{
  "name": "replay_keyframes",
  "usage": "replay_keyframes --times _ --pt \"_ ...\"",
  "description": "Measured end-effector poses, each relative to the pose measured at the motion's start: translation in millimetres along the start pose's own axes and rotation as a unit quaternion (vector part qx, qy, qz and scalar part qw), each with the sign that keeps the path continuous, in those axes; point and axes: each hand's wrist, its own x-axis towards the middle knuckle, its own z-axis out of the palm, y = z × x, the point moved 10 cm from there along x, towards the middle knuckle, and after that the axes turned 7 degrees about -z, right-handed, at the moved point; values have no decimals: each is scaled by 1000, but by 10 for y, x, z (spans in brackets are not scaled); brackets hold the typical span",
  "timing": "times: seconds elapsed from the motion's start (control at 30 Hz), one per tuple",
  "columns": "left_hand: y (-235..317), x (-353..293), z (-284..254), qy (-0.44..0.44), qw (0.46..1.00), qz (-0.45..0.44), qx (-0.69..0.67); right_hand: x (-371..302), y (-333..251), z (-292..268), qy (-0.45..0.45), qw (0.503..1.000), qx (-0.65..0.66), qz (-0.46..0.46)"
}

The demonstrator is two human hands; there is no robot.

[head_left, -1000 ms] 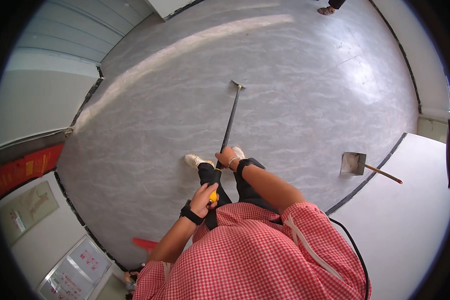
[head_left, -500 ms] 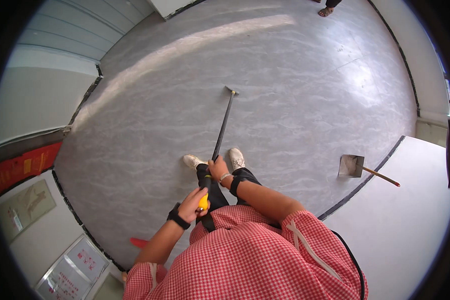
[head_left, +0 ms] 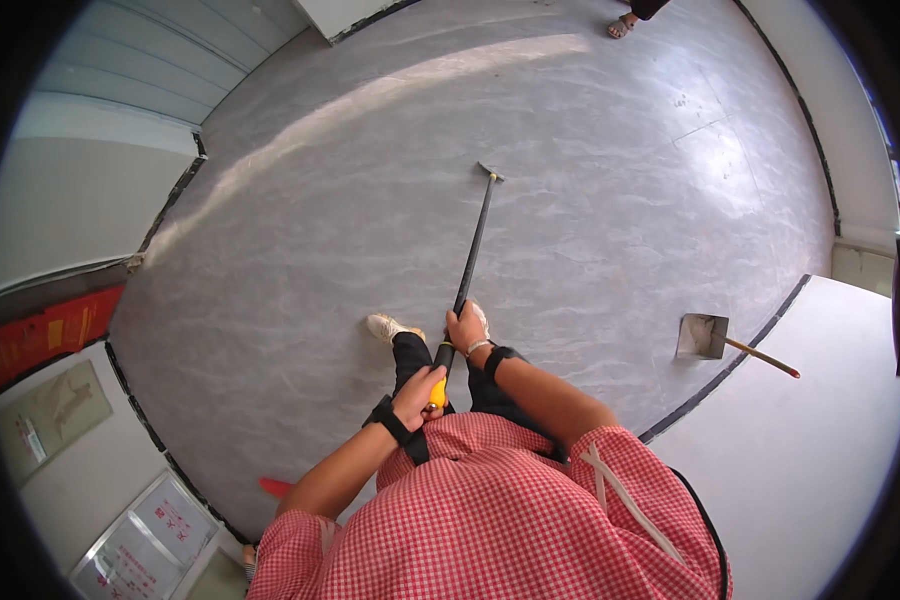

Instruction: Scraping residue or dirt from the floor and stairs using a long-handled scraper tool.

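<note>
Both hands are closed round one long black pole (head_left: 477,240) that slants away from my body. Its narrow T-shaped head (head_left: 492,173) rests on the grey floor, too small to tell whether it is a scraper or a squeegee. My left hand (head_left: 417,398) wraps the near end, where a yellow grip (head_left: 438,393) shows. Farther up the shaft, my right hand (head_left: 464,328) grips it just beyond a thin yellow ring. Beneath the hands are my light shoes, the right one partly covered by my right hand.
On the right, a metal dustpan (head_left: 703,337) with a wooden handle lies near the dark skirting. A person's sandalled foot (head_left: 621,26) shows at the far edge. Framed boards (head_left: 150,535) and a red panel (head_left: 55,335) line the left side. A red object (head_left: 275,487) lies behind my left arm.
Both hands and the pole have shifted to the right, and the T-shaped head has slid right and slightly farther away. The other person's foot has moved left.
</note>
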Motion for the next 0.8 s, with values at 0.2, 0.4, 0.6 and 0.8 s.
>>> replay_keyframes --times 0.2,0.4,0.6,0.8 --pt "186 169 -5 21 1000 11 10 278 37 -70 28 996 71 38" --pt "578 349 346 -9 998 44 -35 743 111 -451 47 997 51 23" --pt "88 38 150 10 999 -3 -51 93 -74 -147 -26 990 130 44" --pt "461 287 168 18 999 21 -41 577 -96 -264 -1 992 118 43"
